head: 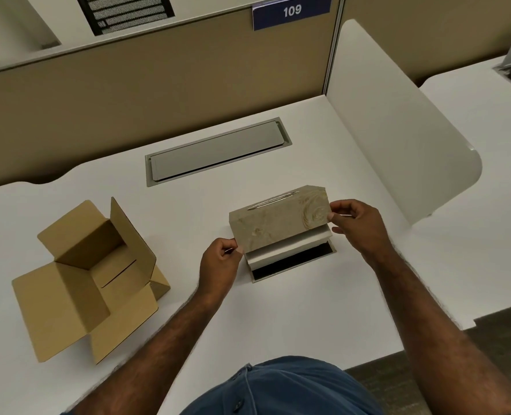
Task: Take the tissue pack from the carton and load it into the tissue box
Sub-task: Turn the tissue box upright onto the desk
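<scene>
A beige marbled tissue box cover (pixel 278 223) with a slot on top is lifted and tilted above its flat base (pixel 293 263), which has a dark inside. Under the cover's lower edge shows a silvery-white tissue pack (pixel 284 247). My left hand (pixel 221 259) pinches the cover's lower left corner. My right hand (pixel 356 223) pinches its right end. The brown carton (pixel 92 280) stands open at the left of the desk, and I see nothing inside it.
A white desk (pixel 248 310) with a closed grey cable hatch (pixel 218 151) behind the box. A tan partition wall (pixel 158 79) runs along the back and a white side divider (pixel 398 139) stands at the right. The desk's front edge is near my body.
</scene>
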Tool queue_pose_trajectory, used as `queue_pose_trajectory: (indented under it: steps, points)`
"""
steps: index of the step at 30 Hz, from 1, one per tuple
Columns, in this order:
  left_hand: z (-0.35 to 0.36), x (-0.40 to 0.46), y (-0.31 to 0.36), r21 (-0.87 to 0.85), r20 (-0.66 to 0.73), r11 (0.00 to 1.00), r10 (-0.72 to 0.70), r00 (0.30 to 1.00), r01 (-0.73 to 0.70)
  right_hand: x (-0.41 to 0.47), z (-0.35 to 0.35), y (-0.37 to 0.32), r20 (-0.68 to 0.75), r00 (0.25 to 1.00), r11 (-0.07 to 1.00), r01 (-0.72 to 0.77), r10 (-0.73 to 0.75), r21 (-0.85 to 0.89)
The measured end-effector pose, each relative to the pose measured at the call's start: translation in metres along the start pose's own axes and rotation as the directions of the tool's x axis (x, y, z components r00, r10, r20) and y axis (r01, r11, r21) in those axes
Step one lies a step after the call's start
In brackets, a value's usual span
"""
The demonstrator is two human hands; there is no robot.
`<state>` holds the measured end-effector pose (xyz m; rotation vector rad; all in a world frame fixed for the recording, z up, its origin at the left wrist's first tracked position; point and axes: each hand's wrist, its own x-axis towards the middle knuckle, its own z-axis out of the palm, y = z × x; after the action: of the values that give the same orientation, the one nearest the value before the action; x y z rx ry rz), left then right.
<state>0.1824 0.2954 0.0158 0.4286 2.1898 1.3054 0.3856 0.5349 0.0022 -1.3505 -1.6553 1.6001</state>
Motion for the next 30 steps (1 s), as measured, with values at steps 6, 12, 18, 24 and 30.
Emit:
queue_pose_trajectory:
  steps: [6, 12, 18, 24, 30]
  points:
    - [0.000, -0.004, -0.018, 0.081, 0.042, 0.995, 0.054, 0.998, -0.057, -0.010, -0.006, 0.012, 0.014, 1.000, 0.999, -0.007, 0.007, -0.032]
    - [0.002, -0.007, -0.028, 0.143, 0.054, 0.983, 0.113, 0.992, -0.119, -0.017, -0.009, 0.022, 0.013, 0.999, 0.997, -0.032, 0.033, -0.072]
    - [0.004, -0.011, -0.035, 0.188, 0.054, 0.973, 0.130, 0.990, -0.138, -0.023, -0.008, 0.028, 0.026, 0.999, 0.990, -0.029, 0.033, -0.141]
    - [0.005, -0.015, -0.041, 0.215, 0.082, 0.962, 0.155, 0.985, -0.169, -0.024, -0.009, 0.037, 0.015, 0.999, 0.983, -0.045, 0.048, -0.180]
    - [0.007, -0.020, -0.049, 0.240, 0.113, 0.956, 0.148, 0.982, -0.172, -0.025, -0.012, 0.049, 0.022, 0.998, 0.972, -0.054, 0.061, -0.229]
